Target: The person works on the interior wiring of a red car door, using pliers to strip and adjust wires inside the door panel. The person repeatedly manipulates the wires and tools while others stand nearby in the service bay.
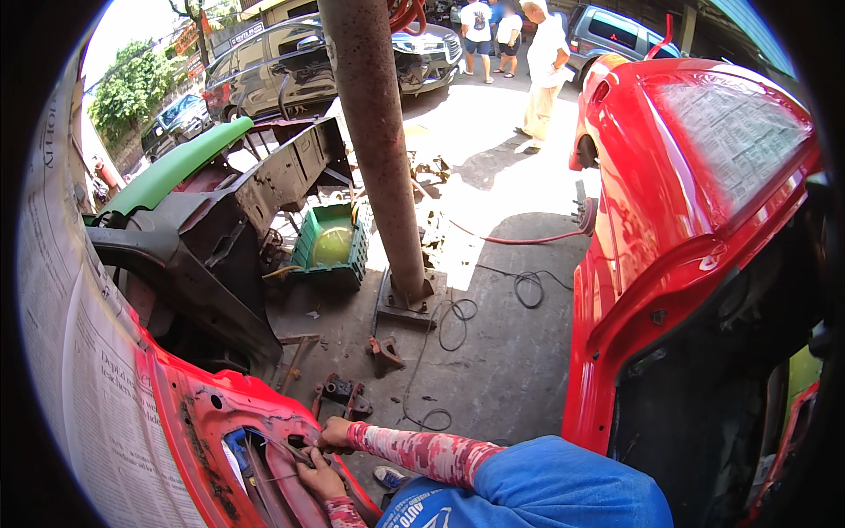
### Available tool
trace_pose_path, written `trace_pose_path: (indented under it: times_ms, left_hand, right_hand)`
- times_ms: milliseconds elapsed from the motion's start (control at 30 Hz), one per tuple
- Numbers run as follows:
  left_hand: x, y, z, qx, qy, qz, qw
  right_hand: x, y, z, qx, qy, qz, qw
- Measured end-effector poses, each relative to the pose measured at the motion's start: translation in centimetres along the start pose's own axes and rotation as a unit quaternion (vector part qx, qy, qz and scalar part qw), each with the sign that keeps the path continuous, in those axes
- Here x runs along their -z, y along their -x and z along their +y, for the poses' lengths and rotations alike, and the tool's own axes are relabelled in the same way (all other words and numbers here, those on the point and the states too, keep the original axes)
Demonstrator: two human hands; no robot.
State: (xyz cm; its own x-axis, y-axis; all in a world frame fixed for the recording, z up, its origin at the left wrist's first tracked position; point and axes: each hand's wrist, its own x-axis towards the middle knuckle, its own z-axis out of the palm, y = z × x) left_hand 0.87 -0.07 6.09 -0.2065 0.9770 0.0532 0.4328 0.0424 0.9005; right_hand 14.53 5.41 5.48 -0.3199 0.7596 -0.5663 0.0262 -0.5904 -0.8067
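A red car door panel (207, 414) lies at the lower left, its inner side up, with an opening that shows blue and metal parts. My left hand (319, 480), in a pink patterned sleeve, grips a thin metal tool (297, 452) that points into the opening. Just above it, my right hand (334, 433) curls its fingers on the panel's edge beside the opening. Its forearm comes from my blue shirt sleeve (546, 484).
Newspaper (79, 352) masks the door's left side. A red car body (669, 220) stands at the right, and a rusty steel post (378, 150) rises from the concrete floor. Around it are a green crate (330, 264), black body parts (202, 255), cables (528, 286) and small metal brackets (348, 396). People stand far behind by parked cars.
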Motion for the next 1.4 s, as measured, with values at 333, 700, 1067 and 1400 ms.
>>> trace_pose_path:
  times_ms: [333,700,1067,1400]
  left_hand:
    - [-0.5,-0.2,0.4,-0.052,-0.085,0.071,0.993]
    - [0.3,1.0,2.6,-0.009,-0.100,0.042,0.994]
    - [0.7,-0.5,-0.7,0.074,0.046,0.015,0.996]
    - [0.0,1.3,1.9,-0.052,-0.120,0.100,0.986]
  right_hand:
    - [0.2,0.2,0.2,-0.039,-0.124,-0.101,0.986]
    - [0.3,-2.1,2.4,0.132,0.053,-0.150,0.979]
    - [-0.1,-1.6,2.7,0.113,-0.015,-0.082,0.990]
    - [-0.5,-2.2,3.5,-0.090,-0.243,-0.229,0.939]
